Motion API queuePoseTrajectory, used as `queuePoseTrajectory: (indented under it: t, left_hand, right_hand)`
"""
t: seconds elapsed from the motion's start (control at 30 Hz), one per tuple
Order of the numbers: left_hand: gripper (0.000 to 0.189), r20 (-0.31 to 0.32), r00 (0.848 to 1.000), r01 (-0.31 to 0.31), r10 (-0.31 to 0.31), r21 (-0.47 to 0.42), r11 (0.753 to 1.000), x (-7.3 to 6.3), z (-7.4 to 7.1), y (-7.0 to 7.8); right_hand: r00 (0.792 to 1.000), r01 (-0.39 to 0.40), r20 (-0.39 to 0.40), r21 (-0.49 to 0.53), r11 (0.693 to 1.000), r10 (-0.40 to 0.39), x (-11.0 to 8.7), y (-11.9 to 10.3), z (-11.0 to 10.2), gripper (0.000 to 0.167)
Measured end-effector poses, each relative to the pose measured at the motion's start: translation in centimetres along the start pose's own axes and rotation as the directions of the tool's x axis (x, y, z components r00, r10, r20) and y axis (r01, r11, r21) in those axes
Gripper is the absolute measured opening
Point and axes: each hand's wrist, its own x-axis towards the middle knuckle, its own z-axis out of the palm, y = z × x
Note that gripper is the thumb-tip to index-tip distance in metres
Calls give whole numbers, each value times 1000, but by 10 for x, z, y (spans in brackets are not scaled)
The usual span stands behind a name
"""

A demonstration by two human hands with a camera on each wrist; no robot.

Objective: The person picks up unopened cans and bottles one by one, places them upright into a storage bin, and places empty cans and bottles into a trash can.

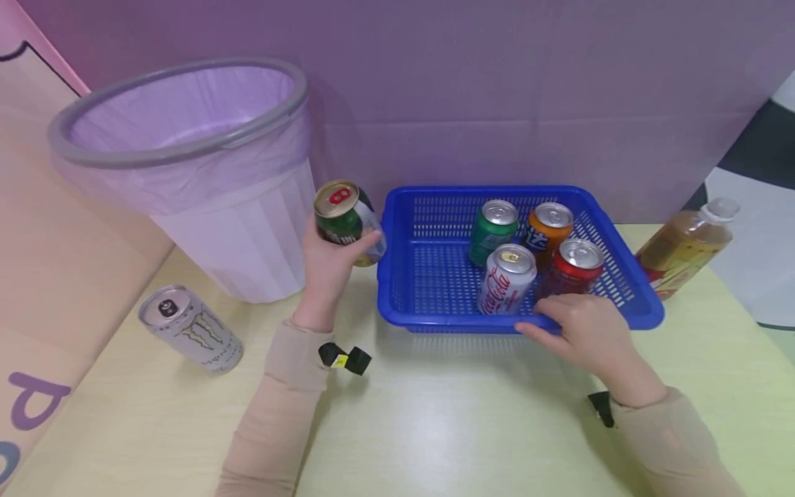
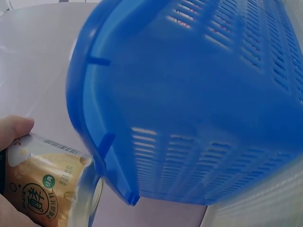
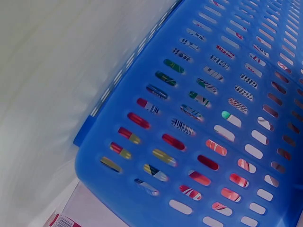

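My left hand [image 1: 329, 266] holds a green and gold drink can [image 1: 348, 224], lid up and slightly tilted, between the bin and the basket. The can's base [image 2: 78, 198] is right at the basket's left rim. My right hand [image 1: 584, 335] grips the front rim of the blue plastic basket [image 1: 435, 322], fingers over the edge and thumb outside. Inside the basket's right half stand a green can [image 1: 493, 238], an orange can [image 1: 549, 228], a white Coca-Cola can [image 1: 506, 283] and a red can [image 1: 574, 266], partly hidden by the hand.
At the back left stands a white bin [image 1: 261, 235] with a grey rim and a bag liner. A white Monster can [image 1: 199, 335] is in front of it on the pale wooden table [image 1: 410, 421]. Right of the basket is a bottle of brown drink [image 1: 689, 245]. A wall [image 1: 497, 90] rises behind.
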Motion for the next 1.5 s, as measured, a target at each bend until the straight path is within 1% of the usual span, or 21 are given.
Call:
queuePoseTrajectory:
  t: [0.2,0.33,0.43,0.57,0.63,0.7,0.9,1.1,1.23,1.4,1.5]
  left_hand:
    - [78,24,1000,19,-19,13,1000,-2,3,1]
    - [77,32,999,33,-32,-17,999,-2,4,1]
    - [77,35,999,31,-31,-9,999,-3,4,2]
    - [78,66,998,5,-6,24,1000,-5,6,3]
    - [78,91,996,-8,6,15,1000,-7,7,5]
    - [78,116,993,-12,14,-16,1000,-9,10,6]
    - [77,148,989,-19,25,-40,999,-16,16,8]
    - [82,202,977,-50,66,-84,995,-21,22,10]
    - [81,214,973,-66,86,-101,993,-22,23,10]
    - [82,220,972,-66,88,-103,992,-23,26,9]
    - [83,238,967,-73,96,-103,992,-25,28,8]
  right_hand:
    - [1000,1,-5,0,1000,-1,0,0,-1,63]
    - [1000,3,-3,0,1000,-3,0,0,-1,59]
    - [1000,6,2,2,1000,-6,0,0,-1,55]
    - [1000,9,2,3,1000,-9,0,0,0,55]
    - [1000,11,1,4,1000,-11,1,0,0,56]
    - [1000,13,-3,3,1000,-13,1,0,0,57]
    - [1000,9,3,2,1000,-9,1,-1,-1,55]
    - [1000,-1,13,2,1000,1,0,-1,-1,53]
    - [1000,2,8,2,1000,-2,0,-1,-1,55]
    - [1000,5,8,3,1000,-5,0,0,-1,56]
    - [1000,3,11,0,1000,-3,0,0,0,56]
